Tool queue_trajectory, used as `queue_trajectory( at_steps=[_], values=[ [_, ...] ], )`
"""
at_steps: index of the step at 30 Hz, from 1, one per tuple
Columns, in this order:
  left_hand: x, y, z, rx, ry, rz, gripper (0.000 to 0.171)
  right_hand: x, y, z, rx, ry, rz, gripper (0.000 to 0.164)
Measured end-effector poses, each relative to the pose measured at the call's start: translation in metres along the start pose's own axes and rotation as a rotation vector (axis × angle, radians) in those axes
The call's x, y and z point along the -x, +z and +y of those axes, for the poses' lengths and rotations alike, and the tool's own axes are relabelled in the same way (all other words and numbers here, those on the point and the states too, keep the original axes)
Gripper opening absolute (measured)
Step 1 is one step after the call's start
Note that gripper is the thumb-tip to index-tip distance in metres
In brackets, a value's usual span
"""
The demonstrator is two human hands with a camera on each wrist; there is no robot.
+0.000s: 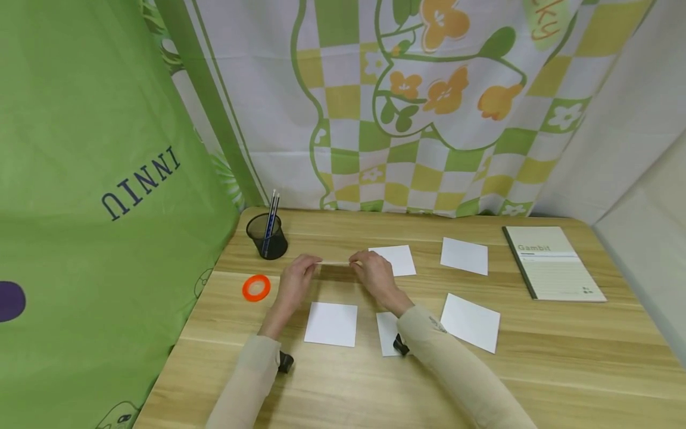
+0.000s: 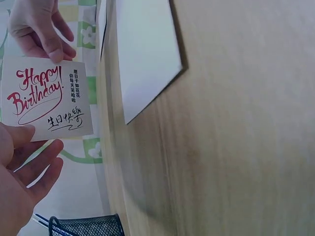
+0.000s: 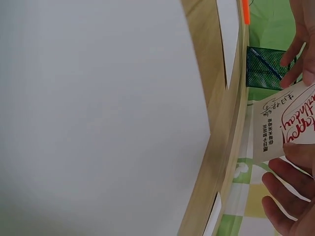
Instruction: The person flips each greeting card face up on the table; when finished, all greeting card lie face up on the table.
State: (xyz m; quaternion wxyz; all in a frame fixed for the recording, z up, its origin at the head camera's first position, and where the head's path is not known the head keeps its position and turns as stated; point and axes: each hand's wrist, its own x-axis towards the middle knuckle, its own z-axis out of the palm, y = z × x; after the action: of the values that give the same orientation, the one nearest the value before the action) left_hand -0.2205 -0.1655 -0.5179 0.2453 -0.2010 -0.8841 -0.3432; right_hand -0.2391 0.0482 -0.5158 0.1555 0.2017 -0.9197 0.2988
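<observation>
Pinching opposite edges of a printed card, the left hand and the right hand each set a thumb on its face, their other fingers loosely apart. The card, lettered "Happy Birthday!" in red, is held above the table, to the right of the mesh cup; the head view shows it nearly edge-on. Slender pencils or pens lean in the mesh cup. Just on the person's side of the cup lies an orange ring. Five white sheets lie to the cup's right, three of them nearer the person. Farthest right of the cup is a notebook marked "Gambit". Behind the cup hangs a patterned curtain; to its left, green fabric.
</observation>
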Motion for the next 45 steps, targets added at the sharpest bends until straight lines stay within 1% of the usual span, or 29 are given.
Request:
queue_trajectory(
  at_steps=[3,5,9,11,12,14,17,20,23,29,33,36,41,45],
  values=[
    [-0.001,-0.001,0.001,0.026,-0.003,-0.003,0.017,0.0,0.001,0.002,0.002,0.011,-0.021,0.011],
    [-0.002,-0.001,0.001,0.028,0.003,-0.005,0.017,0.001,0.001,0.003,-0.005,0.018,-0.031,0.011],
    [-0.003,-0.001,0.001,0.038,0.022,0.0,0.017,0.001,0.001,0.005,-0.017,0.024,-0.033,0.011],
    [-0.004,-0.001,0.0,0.039,0.02,-0.001,0.016,0.001,0.001,0.005,-0.013,0.03,-0.029,0.01],
    [-0.004,-0.001,0.001,0.043,0.008,-0.007,0.015,0.001,0.001,0.004,-0.011,0.035,-0.028,0.01],
    [-0.003,-0.001,0.001,0.055,-0.037,-0.022,0.016,0.001,0.001,0.004,-0.012,0.049,-0.028,0.009],
    [-0.003,-0.002,0.003,0.107,-0.14,-0.046,0.023,0.002,0.0,0.003,-0.034,0.074,-0.029,0.01],
    [-0.003,-0.002,0.003,0.166,-0.219,-0.046,0.03,0.003,-0.001,0.002,-0.054,0.086,-0.019,0.011],
    [-0.002,0.001,0.001,0.204,-0.259,-0.032,0.033,0.003,-0.001,0.001,-0.072,0.089,-0.013,0.011],
    [0.0,0.006,-0.002,0.288,-0.324,-0.007,0.034,0.004,0.0,-0.001,-0.112,0.106,-0.007,0.011],
    [0.001,0.009,-0.003,0.323,-0.391,-0.016,0.032,0.003,-0.001,-0.001,-0.132,0.116,-0.005,0.012],
    [0.003,0.012,-0.003,0.315,-0.414,-0.037,0.029,0.002,-0.001,-0.001,-0.158,0.125,-0.011,0.012],
    [0.006,0.016,-0.005,0.272,-0.399,-0.056,0.025,0.002,-0.001,-0.001,-0.226,0.156,-0.016,0.011],
    [0.006,0.018,-0.005,0.241,-0.383,-0.051,0.023,0.002,0.0,0.0,-0.278,0.17,0.0,0.012]
  ],
)
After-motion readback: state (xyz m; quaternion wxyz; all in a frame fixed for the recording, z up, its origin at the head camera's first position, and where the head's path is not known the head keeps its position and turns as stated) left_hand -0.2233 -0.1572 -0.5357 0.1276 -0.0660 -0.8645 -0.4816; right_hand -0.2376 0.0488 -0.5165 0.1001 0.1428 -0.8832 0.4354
